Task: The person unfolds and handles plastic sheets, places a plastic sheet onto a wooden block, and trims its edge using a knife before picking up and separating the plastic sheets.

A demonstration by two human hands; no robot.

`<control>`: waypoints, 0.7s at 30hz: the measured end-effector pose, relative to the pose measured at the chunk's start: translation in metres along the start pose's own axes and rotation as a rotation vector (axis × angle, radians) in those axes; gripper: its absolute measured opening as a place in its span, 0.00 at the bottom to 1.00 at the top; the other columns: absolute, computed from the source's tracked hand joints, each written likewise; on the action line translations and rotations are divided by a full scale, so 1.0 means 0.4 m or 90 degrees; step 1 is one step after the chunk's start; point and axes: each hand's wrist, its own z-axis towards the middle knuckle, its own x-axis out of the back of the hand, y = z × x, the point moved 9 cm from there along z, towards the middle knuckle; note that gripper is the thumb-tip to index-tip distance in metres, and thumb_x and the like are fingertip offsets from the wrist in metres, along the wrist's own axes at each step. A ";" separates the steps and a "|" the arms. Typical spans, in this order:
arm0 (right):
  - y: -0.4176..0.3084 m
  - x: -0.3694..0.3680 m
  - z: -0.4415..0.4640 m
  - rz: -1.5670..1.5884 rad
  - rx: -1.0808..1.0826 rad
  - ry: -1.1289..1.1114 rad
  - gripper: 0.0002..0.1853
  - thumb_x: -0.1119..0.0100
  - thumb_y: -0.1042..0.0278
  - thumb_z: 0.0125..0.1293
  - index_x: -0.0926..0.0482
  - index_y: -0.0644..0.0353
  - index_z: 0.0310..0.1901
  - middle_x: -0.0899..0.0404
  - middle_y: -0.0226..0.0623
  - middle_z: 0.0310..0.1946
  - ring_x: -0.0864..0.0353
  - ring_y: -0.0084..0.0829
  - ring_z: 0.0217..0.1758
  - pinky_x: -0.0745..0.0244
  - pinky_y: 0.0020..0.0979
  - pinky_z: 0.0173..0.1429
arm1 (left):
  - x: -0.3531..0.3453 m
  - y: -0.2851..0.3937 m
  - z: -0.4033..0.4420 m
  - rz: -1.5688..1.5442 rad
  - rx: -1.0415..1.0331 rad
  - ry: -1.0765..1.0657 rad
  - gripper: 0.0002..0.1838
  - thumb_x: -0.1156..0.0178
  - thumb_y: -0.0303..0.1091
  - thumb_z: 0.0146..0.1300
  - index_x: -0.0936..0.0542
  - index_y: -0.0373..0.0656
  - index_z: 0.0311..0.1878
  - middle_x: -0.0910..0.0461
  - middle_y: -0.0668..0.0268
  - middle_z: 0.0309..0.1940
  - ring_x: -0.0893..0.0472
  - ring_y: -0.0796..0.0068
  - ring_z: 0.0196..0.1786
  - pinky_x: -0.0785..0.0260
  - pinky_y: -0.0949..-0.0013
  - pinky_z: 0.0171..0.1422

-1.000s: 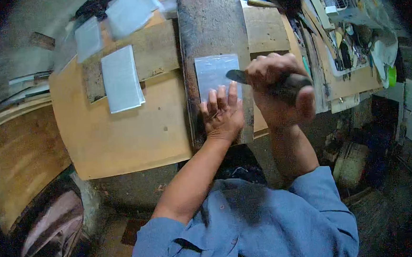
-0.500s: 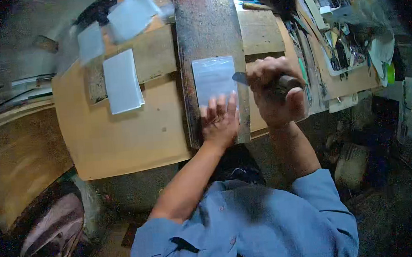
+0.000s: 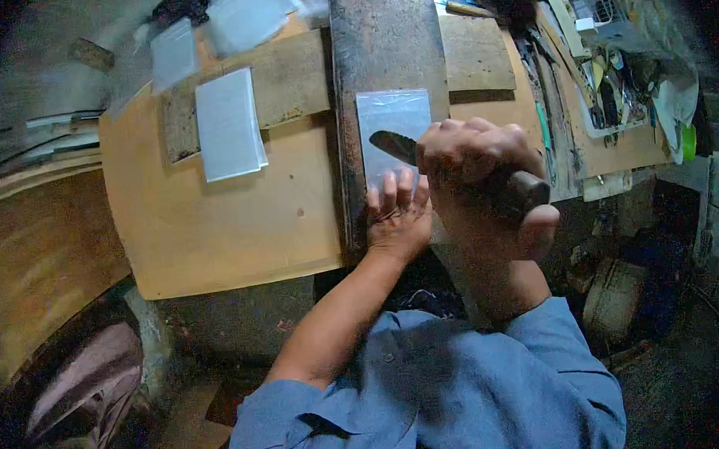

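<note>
My left hand (image 3: 401, 217) lies with its fingers stretched over the near end of a pale plastic sheet (image 3: 393, 108). The sheet rests on a long dark wooden board (image 3: 384, 35) that points away from me. My right hand (image 3: 486, 182) is wrapped round the handle of a knife, and its thick rounded butt (image 3: 529, 189) sticks out near my thumb. The short dark blade (image 3: 393, 145) points left above the sheet, apparently held off it. My right hand hides part of the sheet's right side.
Left of the board, a stack of pale sheets (image 3: 229, 125) lies across a flat plank (image 3: 286, 75) on the tan tabletop (image 3: 218, 234). More pale sheets (image 3: 251, 15) lie at the back left. On the right are a tray of tools (image 3: 615, 119) and a green cup-like object (image 3: 688, 143).
My right hand has brought the knife left over the plastic sheet, and it looks closer to the camera. My left hand stays on the sheet. The whole view has shifted slightly.
</note>
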 end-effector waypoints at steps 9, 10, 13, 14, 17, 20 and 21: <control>0.018 0.014 0.024 0.046 -0.040 -0.014 0.33 0.44 0.33 0.55 0.29 0.64 0.38 0.33 0.36 0.31 0.33 0.33 0.35 0.36 0.35 0.39 | 0.014 0.008 0.010 0.007 0.004 0.030 0.28 0.45 0.44 0.54 0.31 0.51 0.60 0.35 0.61 0.56 0.39 0.57 0.61 0.48 0.51 0.61; -0.001 0.009 0.022 0.043 -0.021 -0.026 0.33 0.44 0.33 0.55 0.30 0.64 0.37 0.34 0.36 0.30 0.34 0.33 0.34 0.37 0.34 0.39 | 0.017 0.008 0.007 0.019 0.000 0.040 0.28 0.44 0.44 0.54 0.32 0.51 0.61 0.35 0.61 0.56 0.39 0.57 0.61 0.48 0.51 0.61; 0.021 0.042 0.019 -0.018 -0.054 -0.018 0.33 0.43 0.33 0.54 0.30 0.62 0.38 0.37 0.34 0.29 0.36 0.31 0.34 0.39 0.34 0.40 | 0.007 -0.001 0.012 -0.037 0.030 0.009 0.29 0.44 0.44 0.55 0.32 0.52 0.62 0.35 0.62 0.55 0.39 0.60 0.60 0.48 0.52 0.61; 0.048 0.062 0.023 -0.075 -0.105 -0.002 0.32 0.42 0.32 0.53 0.29 0.60 0.38 0.37 0.33 0.30 0.37 0.30 0.34 0.40 0.34 0.41 | 0.011 0.000 0.016 -0.039 0.027 0.011 0.29 0.44 0.44 0.55 0.32 0.52 0.62 0.35 0.62 0.55 0.39 0.60 0.60 0.48 0.52 0.61; 0.015 0.060 0.023 0.016 -0.080 0.015 0.31 0.39 0.35 0.53 0.29 0.61 0.38 0.38 0.32 0.30 0.38 0.30 0.36 0.42 0.33 0.42 | 0.008 0.009 0.015 -0.006 -0.003 -0.007 0.30 0.44 0.44 0.54 0.33 0.54 0.63 0.35 0.65 0.54 0.38 0.62 0.60 0.47 0.53 0.60; -0.015 0.041 0.015 0.026 -0.069 -0.001 0.31 0.37 0.38 0.53 0.30 0.63 0.38 0.38 0.32 0.29 0.39 0.30 0.35 0.42 0.32 0.41 | 0.012 0.005 0.010 0.034 0.010 0.056 0.31 0.43 0.44 0.54 0.33 0.55 0.63 0.35 0.65 0.55 0.39 0.62 0.60 0.47 0.53 0.60; 0.008 0.065 0.014 -0.007 -0.073 0.015 0.30 0.38 0.37 0.53 0.30 0.61 0.37 0.39 0.32 0.29 0.39 0.29 0.35 0.42 0.32 0.40 | 0.015 0.006 0.008 0.032 0.011 0.058 0.31 0.42 0.44 0.53 0.33 0.55 0.63 0.35 0.65 0.55 0.39 0.62 0.60 0.47 0.53 0.60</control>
